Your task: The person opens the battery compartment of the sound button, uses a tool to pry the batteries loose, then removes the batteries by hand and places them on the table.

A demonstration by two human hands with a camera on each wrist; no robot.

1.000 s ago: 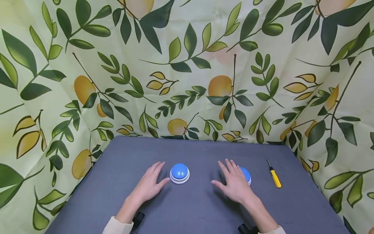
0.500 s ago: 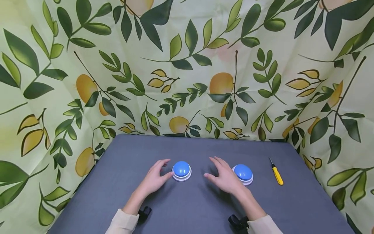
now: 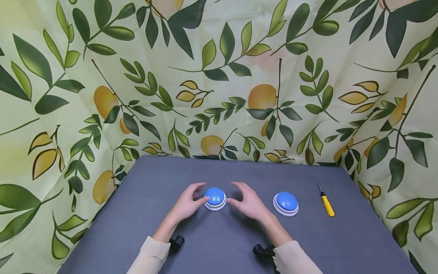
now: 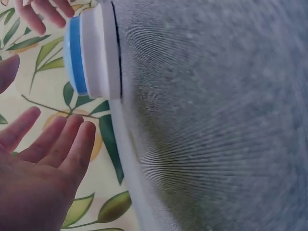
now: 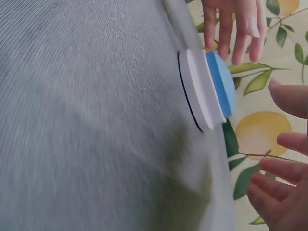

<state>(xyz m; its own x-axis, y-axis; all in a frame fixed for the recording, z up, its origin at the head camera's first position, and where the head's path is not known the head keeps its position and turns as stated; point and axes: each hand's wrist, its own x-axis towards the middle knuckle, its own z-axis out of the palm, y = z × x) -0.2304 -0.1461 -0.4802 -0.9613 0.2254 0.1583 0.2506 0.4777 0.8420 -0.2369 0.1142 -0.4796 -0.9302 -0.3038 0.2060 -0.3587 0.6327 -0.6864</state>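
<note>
A blue dome push button on a round white base sits on the grey table between the two hands. My left hand is at its left, fingers bent loosely, the thumb tip overlapping the dome's edge in the head view. To its right, my right hand curves toward the same button, its thumb tip close to the base. Seen from the left wrist, a gap separates the left fingers from the button. The right wrist view likewise shows the right fingers apart from the button. Neither hand holds anything.
A second blue button with a white base stands right of the right hand. Farther right lies a yellow-handled screwdriver. Leaf-and-fruit patterned cloth rises behind and beside the grey table.
The right hand has moved left, away from over the second button, which now shows whole. The left hand has come slightly right, and both hands now flank the first button.
</note>
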